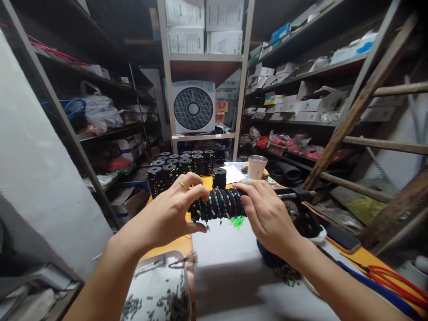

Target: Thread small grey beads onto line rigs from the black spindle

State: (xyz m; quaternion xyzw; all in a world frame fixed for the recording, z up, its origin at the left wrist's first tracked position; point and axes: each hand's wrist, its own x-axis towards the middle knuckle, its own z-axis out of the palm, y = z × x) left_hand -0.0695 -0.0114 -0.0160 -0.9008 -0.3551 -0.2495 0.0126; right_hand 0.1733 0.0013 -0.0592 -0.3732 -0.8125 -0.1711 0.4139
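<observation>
A black roll (224, 203) wound with rings of dark cord lies level above the white work surface. Small coloured beads, green and orange among them, dot its rings. My left hand (179, 203) grips its left end, fingers over the top and thumb low at the near side. Around the right end, my right hand (264, 207) is closed with its thumb on the near face. Both palms hide the roll's ends. Below the roll sits a small heap of bright green bits (237, 221). Just behind it a similar black roll (219, 177) stands upright.
Several upright black rolls (170, 171) crowd the table's back left. A white tray (189, 285) with small dark pieces is at front left. Beyond my right hand are a cup (257, 167), a black hand-cranked device (301, 218), a phone (341, 236) and red cable (396, 278).
</observation>
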